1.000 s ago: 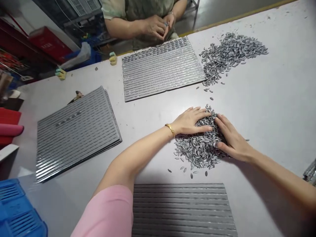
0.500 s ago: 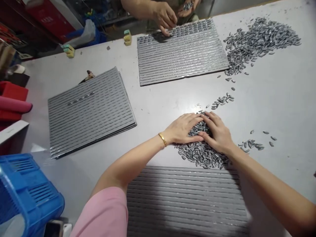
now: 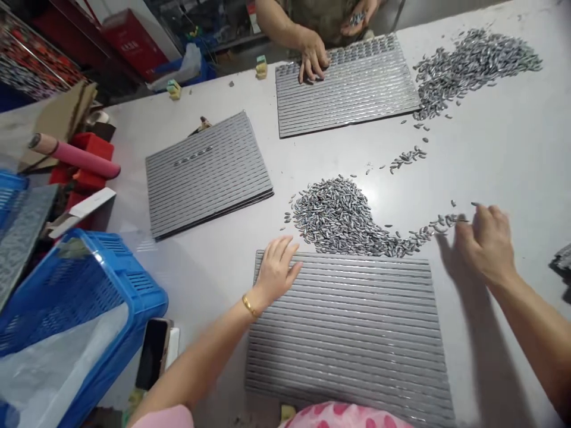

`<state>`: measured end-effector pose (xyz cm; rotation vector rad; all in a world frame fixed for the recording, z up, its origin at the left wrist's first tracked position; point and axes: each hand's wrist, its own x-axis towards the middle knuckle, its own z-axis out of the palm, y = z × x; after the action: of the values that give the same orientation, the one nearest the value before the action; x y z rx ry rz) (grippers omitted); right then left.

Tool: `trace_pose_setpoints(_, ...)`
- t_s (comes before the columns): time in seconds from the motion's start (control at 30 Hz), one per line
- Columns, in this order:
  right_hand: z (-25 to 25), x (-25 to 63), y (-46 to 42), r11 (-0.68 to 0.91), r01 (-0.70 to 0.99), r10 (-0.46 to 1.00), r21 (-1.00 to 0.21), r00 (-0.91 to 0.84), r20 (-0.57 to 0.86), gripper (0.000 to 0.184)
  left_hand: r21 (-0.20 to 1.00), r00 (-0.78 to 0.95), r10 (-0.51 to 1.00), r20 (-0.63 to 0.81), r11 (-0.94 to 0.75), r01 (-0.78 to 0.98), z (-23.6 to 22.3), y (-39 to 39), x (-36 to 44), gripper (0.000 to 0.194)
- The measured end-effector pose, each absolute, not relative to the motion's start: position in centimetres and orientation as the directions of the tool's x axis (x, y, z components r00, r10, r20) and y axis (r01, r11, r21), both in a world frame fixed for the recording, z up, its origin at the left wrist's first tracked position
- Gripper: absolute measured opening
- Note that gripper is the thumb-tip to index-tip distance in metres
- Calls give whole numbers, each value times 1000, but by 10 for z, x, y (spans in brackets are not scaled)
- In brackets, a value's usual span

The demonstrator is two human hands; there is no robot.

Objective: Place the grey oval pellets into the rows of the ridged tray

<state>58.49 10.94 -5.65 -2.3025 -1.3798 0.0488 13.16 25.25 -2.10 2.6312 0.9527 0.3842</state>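
Observation:
My left hand (image 3: 277, 270), with a gold bracelet at its wrist, is open over the upper left corner of a grey ridged sheet (image 3: 352, 333). Whether its fingers touch the sheet I cannot tell. Past the sheet's far edge lies a pile of small silver-grey, seed-shaped pieces (image 3: 334, 214), trailing off to the right. At the end of that trail my right hand (image 3: 486, 244) has its fingers curled in. A dark sliver shows by its fingertips, but what it holds is hidden.
Across the table a co-worker's hand (image 3: 312, 54) rests on another ridged sheet (image 3: 348, 95), beside a larger pile (image 3: 477, 65). Stacked ridged sheets (image 3: 209, 178) lie on the left. A blue basket (image 3: 138, 279) and a phone (image 3: 153, 353) are at the near left.
My hands have left the pile, the left drawing back to the sheet's corner and the right moving out to the trail's end. The pile is now spread wider. The view has shifted.

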Motion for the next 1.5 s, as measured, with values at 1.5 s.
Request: trace_pose_setpoints(1.5,-78,418,123,-330,911,938,-246,347,25,98,163,656,740,151,-673,722,-69,131,75,64)
